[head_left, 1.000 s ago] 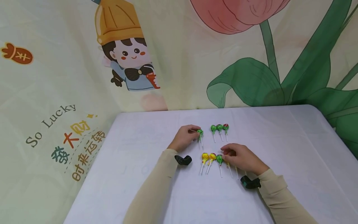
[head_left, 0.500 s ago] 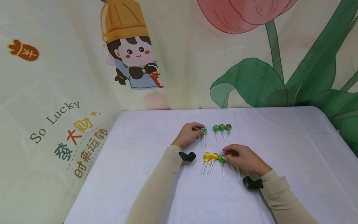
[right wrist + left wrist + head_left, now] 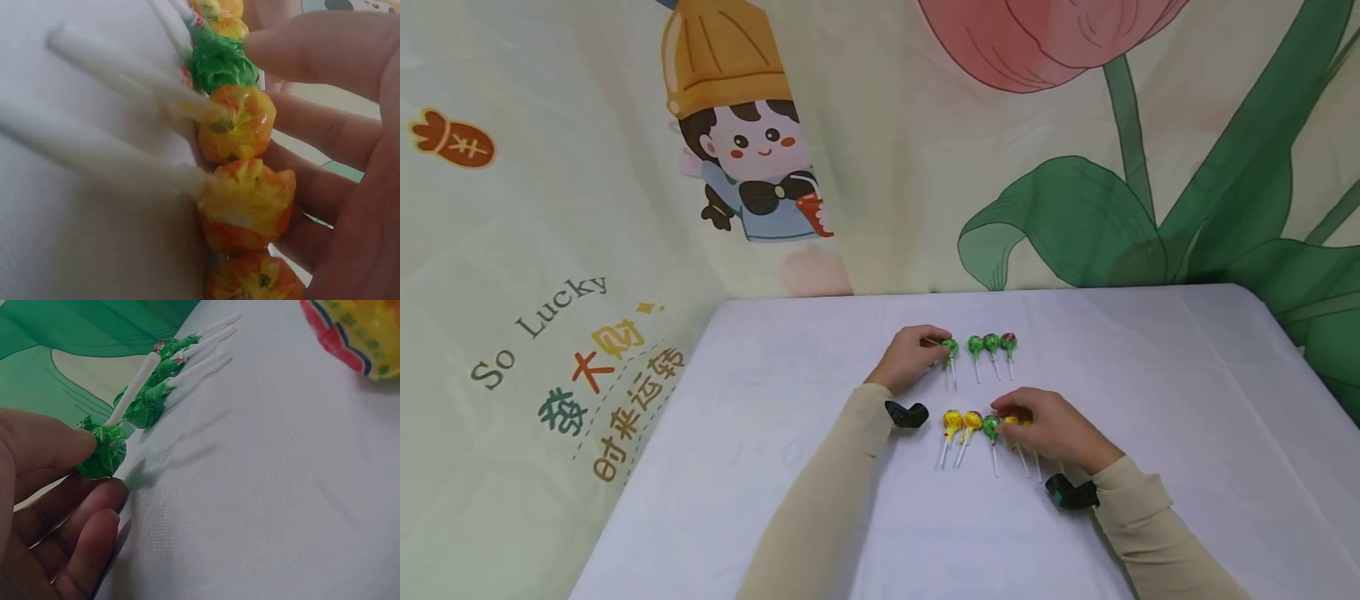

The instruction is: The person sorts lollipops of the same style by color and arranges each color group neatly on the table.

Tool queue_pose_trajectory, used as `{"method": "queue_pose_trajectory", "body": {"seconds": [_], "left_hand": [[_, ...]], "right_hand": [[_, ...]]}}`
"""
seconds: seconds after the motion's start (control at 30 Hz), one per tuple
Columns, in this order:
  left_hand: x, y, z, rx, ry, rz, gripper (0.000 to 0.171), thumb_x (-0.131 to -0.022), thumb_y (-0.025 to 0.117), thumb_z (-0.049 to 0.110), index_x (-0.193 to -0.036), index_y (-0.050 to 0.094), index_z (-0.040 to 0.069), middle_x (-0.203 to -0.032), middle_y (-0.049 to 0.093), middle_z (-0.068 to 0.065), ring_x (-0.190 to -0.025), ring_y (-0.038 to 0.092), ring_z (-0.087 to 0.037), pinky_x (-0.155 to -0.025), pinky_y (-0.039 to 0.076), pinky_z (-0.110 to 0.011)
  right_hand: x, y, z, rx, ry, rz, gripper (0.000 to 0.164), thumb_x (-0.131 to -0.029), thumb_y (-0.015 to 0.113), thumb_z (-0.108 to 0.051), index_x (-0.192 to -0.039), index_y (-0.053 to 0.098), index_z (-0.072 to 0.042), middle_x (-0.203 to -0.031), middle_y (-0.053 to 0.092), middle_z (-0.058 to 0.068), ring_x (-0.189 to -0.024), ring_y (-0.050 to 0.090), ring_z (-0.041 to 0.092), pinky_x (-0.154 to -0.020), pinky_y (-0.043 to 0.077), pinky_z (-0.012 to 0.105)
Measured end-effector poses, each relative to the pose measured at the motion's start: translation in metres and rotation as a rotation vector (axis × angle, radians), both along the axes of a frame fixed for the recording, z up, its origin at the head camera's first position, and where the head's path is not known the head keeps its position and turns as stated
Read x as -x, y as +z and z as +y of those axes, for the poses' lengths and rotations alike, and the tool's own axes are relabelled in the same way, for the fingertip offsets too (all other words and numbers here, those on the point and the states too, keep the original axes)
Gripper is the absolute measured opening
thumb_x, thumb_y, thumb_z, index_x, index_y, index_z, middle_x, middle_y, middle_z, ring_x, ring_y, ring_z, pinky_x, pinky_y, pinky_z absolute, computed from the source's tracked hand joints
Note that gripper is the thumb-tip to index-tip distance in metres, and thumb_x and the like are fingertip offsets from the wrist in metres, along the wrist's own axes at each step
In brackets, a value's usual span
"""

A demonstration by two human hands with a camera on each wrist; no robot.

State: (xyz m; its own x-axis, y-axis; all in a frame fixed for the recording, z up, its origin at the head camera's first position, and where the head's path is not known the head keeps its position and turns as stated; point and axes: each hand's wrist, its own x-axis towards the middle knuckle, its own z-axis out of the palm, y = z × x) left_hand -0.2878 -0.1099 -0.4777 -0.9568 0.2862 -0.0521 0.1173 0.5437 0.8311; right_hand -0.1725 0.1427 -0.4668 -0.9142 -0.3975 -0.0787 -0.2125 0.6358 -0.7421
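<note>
Beige sleeves (image 3: 812,500) are lying across the near part of the white tablecloth (image 3: 1195,400). Ahead of them, a near row of lollipops is running from left to right: two yellow lollipops (image 3: 972,420), a green lollipop (image 3: 991,428), then more yellow ones (image 3: 247,206) that the right hand (image 3: 1052,425) is partly covering. That hand's thumb and forefinger are standing apart, loosely bent; the thumb tip is touching the green wrapper or nearly so, while the other fingertips are hiding behind the sweets.

Farther off, the left hand (image 3: 910,358) is pinching the wrapped head of the held lollipop (image 3: 103,453) between thumb and fingers. Green too, it is sitting just left of the three far lollipops (image 3: 992,342), about level with them, and the sideways gap to their leftmost head seems to be the relation that counts. Its stick (image 3: 134,387) is pointing back toward the person, roughly alongside theirs, and seems to be tilting up off the cloth; whether its head is touching down, I cannot tell. Of the two hands, the left is lying nearer that far row. Beyond, a printed backdrop (image 3: 887,167) is hanging.
</note>
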Motion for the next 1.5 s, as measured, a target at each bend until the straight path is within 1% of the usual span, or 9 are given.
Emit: {"method": "queue_pose_trajectory", "body": {"seconds": [0.23, 0.5, 0.6, 0.9, 1.23, 1.5], "left_hand": [[0.003, 0.001, 0.001, 0.014, -0.018, 0.020, 0.025, -0.094, 0.070, 0.022, -0.119, 0.073, 0.017, -0.106, 0.070, 0.006, -0.097, 0.062, -0.012, -0.083, 0.052, -0.030], [0.009, 0.000, 0.005, 0.033, -0.027, 0.019, 0.026, -0.094, 0.070, 0.022, -0.119, 0.073, 0.016, -0.106, 0.069, 0.006, -0.097, 0.062, -0.012, -0.084, 0.051, -0.030], [0.010, -0.001, 0.006, 0.024, -0.028, 0.027, 0.025, -0.094, 0.070, 0.021, -0.118, 0.073, 0.015, -0.104, 0.070, 0.005, -0.096, 0.062, -0.012, -0.082, 0.051, -0.029], [0.013, -0.003, 0.009, 0.038, -0.034, 0.039, 0.024, -0.094, 0.070, 0.021, -0.117, 0.074, 0.017, -0.104, 0.070, 0.007, -0.094, 0.062, -0.010, -0.082, 0.051, -0.028], [0.012, -0.005, 0.011, 0.051, -0.028, 0.052, 0.023, -0.094, 0.070, 0.022, -0.116, 0.074, 0.018, -0.103, 0.070, 0.007, -0.094, 0.062, -0.011, -0.086, 0.050, -0.031], [0.012, -0.006, 0.012, 0.056, -0.011, 0.063, 0.023, -0.094, 0.071, 0.024, -0.115, 0.074, 0.019, -0.103, 0.070, 0.007, -0.093, 0.063, -0.011, -0.087, 0.050, -0.032]], "right_hand": [[0.000, -0.001, -0.005, -0.029, 0.013, 0.031, 0.031, -0.089, 0.077, -0.018, -0.118, 0.072, -0.009, -0.109, 0.066, -0.003, -0.096, 0.059, 0.016, -0.089, 0.051, 0.040], [0.001, -0.002, -0.006, -0.083, 0.003, 0.065, 0.030, -0.088, 0.079, -0.022, -0.116, 0.073, -0.012, -0.104, 0.064, -0.004, -0.091, 0.056, 0.015, -0.086, 0.051, 0.037], [0.001, -0.003, -0.007, -0.099, 0.006, 0.077, 0.031, -0.088, 0.079, -0.024, -0.115, 0.074, -0.011, -0.104, 0.064, -0.004, -0.091, 0.056, 0.015, -0.085, 0.051, 0.038], [0.001, -0.003, -0.008, -0.120, 0.000, 0.076, 0.029, -0.088, 0.079, -0.025, -0.114, 0.075, -0.013, -0.102, 0.063, -0.005, -0.089, 0.055, 0.014, -0.084, 0.051, 0.036], [0.001, -0.004, -0.009, -0.122, 0.005, 0.087, 0.028, -0.087, 0.080, -0.024, -0.113, 0.075, -0.014, -0.102, 0.062, -0.005, -0.090, 0.055, 0.014, -0.085, 0.051, 0.035], [0.000, -0.005, -0.008, -0.128, 0.009, 0.094, 0.030, -0.087, 0.080, -0.025, -0.114, 0.075, -0.013, -0.103, 0.062, -0.005, -0.090, 0.055, 0.013, -0.084, 0.052, 0.035]]}}
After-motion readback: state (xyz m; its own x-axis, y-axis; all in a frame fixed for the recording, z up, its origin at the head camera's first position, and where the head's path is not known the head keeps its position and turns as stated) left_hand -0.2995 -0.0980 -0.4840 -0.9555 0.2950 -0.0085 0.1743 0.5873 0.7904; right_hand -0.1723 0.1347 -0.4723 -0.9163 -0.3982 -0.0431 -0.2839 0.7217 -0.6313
